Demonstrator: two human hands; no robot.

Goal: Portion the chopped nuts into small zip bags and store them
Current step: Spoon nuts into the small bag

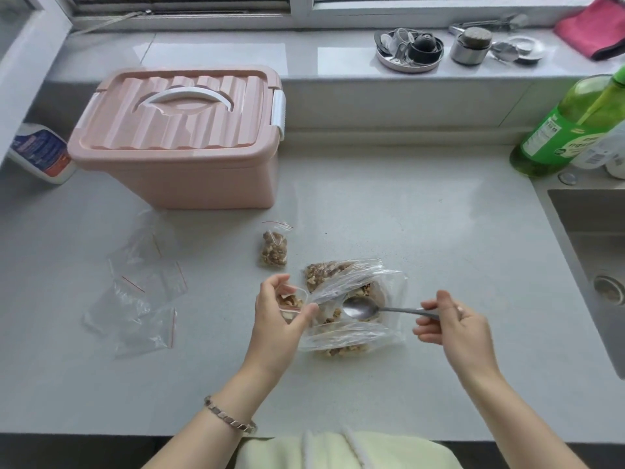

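My left hand [275, 316] holds a small zip bag [291, 301] open, with some chopped nuts inside it. My right hand [451, 324] grips the handle of a metal spoon [363, 308]. The spoon's empty bowl sits inside the mouth of a large clear bag of chopped nuts [351, 306] lying on the counter. A filled small zip bag [274, 247] lies just behind, closed with a red strip. Several empty small zip bags [135, 299] are spread on the counter to the left.
A pink storage box [179, 137] with a shut lid and white handle stands at the back left. A green bottle [571, 126] stands at the right beside the sink [595, 265]. Dishes and metal cups [409, 50] sit on the window ledge.
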